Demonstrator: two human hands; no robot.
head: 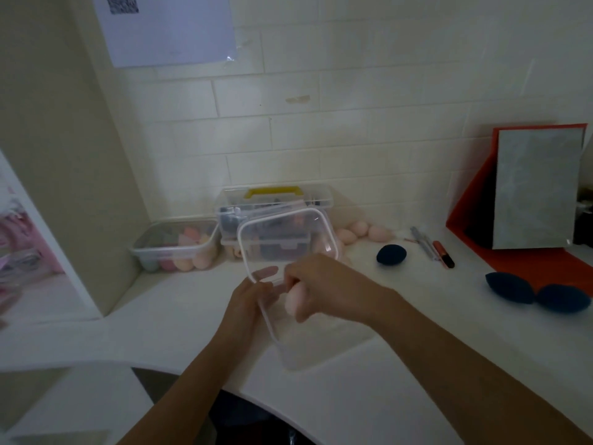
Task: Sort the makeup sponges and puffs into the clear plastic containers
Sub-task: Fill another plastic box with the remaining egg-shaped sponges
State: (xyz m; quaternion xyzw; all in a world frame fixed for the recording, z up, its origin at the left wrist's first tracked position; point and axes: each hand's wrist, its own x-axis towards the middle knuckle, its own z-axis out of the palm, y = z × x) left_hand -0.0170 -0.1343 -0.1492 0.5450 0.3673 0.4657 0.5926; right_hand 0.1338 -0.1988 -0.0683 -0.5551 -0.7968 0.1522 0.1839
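Fingers of the left hand (248,303) curl round the near rim of a clear container (327,226), holding it tilted over the worktop (401,364), with the fingertips showing through the plastic. The right hand (324,284) has its grip clenched on a pale pink sponge (293,300) at the container's mouth. Behind, another clear tub (141,250) holds mixed sponges, and 3 navy sponges (391,254) lie to the right.

Dim, flat light with soft shadows. Blur softens the pale pink foam sponge (293,300) inside the grip and the clear rectangular plastic container (305,348) just left of it.
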